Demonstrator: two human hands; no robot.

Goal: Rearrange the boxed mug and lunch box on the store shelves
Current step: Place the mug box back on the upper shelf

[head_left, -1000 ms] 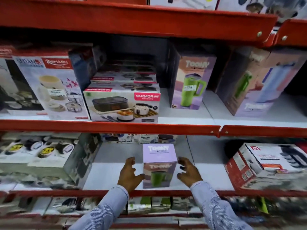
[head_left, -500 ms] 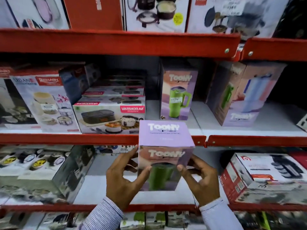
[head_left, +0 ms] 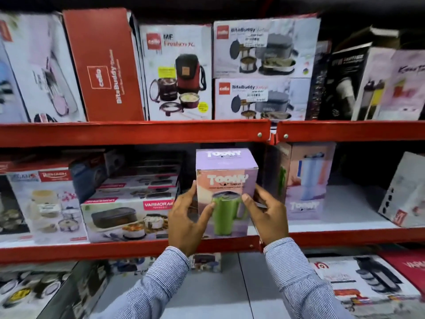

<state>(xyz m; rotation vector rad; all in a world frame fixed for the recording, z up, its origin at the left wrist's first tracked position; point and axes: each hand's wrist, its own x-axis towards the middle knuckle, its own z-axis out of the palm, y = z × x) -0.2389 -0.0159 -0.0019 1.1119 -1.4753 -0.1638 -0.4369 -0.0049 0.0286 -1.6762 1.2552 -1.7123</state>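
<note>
Hands, two of them, clasp one boxed mug (head_left: 226,192) between them at the front of the middle shelf (head_left: 128,248). The left hand (head_left: 187,223) presses the box's left face with its fingers spread and the thumb laid across the printed front; the right hand (head_left: 268,216) does the same on the right face, so both are closed on the box. The box stands upright, long axis vertical, its front with the green mug picture facing the near side and its lilac top visible. Whether its base touches the shelf I cannot tell, as the red front rail hides it. Just left of it sits one lunch box (head_left: 128,218), a carton lying with its long axis left to right, with two flatter cartons stacked behind and above it. To the right stands one taller tumbler carton (head_left: 305,180), turned at an angle. Both sleeves are pale with fine stripes.
</note>
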